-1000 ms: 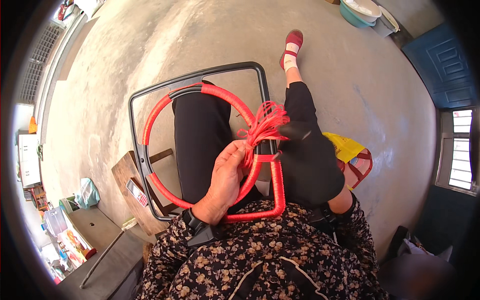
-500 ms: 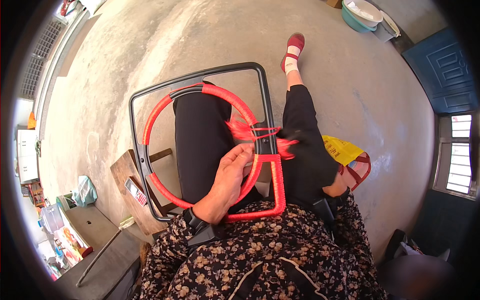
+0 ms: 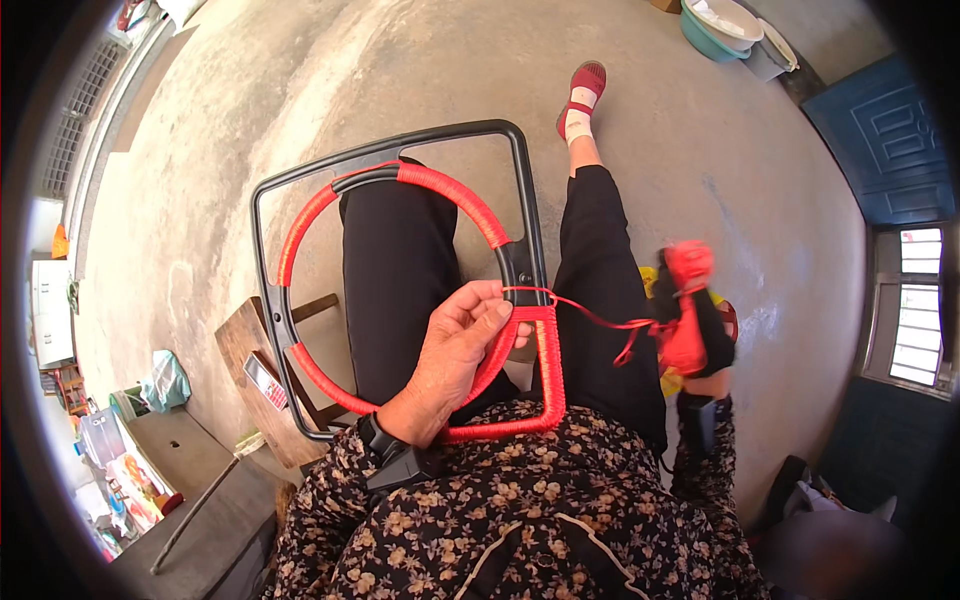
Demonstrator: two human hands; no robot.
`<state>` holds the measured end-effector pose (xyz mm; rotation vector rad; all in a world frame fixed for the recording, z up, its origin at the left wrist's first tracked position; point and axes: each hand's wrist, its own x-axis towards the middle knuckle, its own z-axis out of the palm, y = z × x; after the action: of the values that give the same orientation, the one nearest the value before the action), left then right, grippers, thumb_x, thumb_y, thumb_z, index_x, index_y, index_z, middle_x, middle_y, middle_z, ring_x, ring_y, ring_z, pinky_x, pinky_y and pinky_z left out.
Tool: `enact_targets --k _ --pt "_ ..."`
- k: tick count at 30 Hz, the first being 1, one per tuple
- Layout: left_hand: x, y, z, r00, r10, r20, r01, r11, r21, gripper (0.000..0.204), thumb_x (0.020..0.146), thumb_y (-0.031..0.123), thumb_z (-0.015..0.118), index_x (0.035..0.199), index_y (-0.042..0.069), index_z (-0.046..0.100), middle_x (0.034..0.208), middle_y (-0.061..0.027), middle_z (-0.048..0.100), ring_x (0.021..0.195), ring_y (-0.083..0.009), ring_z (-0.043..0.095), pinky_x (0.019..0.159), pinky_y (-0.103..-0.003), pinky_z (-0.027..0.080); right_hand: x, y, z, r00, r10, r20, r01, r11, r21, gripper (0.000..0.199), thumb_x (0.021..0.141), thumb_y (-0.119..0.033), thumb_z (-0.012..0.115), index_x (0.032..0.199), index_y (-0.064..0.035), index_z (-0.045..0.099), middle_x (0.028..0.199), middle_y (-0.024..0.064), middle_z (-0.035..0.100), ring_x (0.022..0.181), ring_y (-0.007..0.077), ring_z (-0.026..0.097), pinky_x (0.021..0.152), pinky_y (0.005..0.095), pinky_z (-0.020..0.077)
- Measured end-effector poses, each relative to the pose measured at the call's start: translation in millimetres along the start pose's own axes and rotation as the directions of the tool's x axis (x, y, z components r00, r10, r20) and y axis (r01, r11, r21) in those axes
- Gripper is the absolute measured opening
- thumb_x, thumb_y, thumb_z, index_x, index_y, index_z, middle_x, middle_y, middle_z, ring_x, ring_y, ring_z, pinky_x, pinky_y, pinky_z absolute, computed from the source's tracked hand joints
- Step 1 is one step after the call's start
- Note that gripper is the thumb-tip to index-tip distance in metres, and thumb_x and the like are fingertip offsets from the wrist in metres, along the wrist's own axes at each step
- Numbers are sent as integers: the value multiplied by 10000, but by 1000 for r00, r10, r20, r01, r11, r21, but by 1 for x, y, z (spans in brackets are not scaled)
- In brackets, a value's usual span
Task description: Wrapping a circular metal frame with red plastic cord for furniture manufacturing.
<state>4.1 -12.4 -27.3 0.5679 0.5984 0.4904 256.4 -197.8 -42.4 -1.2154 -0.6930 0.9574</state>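
A black frame, a rounded square with a ring inside it, rests over my lap. Red cord is wound tightly round its near right corner and along much of the ring. My left hand is closed on the frame at its right side, thumb and fingers pinching where the winding ends. Out to the right, my right hand, in a black glove and smeared by motion, grips a bundle of red cord. A loose strand sags from that bundle to the frame's right bar.
A wooden stool with a phone on it stands left of my leg. Behind my right hand lies a yellow bag, partly hidden. Basins sit at the far right near a blue door. A stick lies lower left.
My right hand has swung out to the right from behind the frame, carrying the red cord bundle and drawing out a strand. My left hand stays on the frame, which has shifted slightly left.
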Motion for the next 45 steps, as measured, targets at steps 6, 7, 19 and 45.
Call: enact_targets --k 6,7,19,45 --pt "1 -1 -3 999 -16 -33 17 999 29 103 918 88 584 994 32 542 823 -78 641 713 -165 665 635 -286 565 45 -7 96 734 655 179 -619 753 -222 232 876 -136 596 1070 -9 604 979 64 621 902 146 593 768 258 470" --pt "-1 -1 -3 999 -21 -44 23 998 58 103 916 76 584 996 27 540 835 -80 645 695 -156 662 605 -269 565 42 -9 95 733 656 181 -619 753 -222 232 876 -136 596 1070 -9 604 979 64 621 902 146 593 768 258 470" --pt "-1 -3 -4 999 -8 -53 14 993 120 101 912 56 582 993 23 530 791 -75 636 650 -151 655 551 -257 567 15 -29 90 985 32 -170 -60 985 -164 182 895 -152 582 1005 -13 623 790 44 630 640 116 593 547 213 454" --pt "-7 13 10 975 -221 -5 221 975 5 133 918 145 582 840 41 553 816 -135 651 642 -191 664 564 -304 578 -15 38 -167 818 209 -535 156 816 557 172 942 -213 532 823 -94 567 596 -37 387 500 79 390 472 250 358"
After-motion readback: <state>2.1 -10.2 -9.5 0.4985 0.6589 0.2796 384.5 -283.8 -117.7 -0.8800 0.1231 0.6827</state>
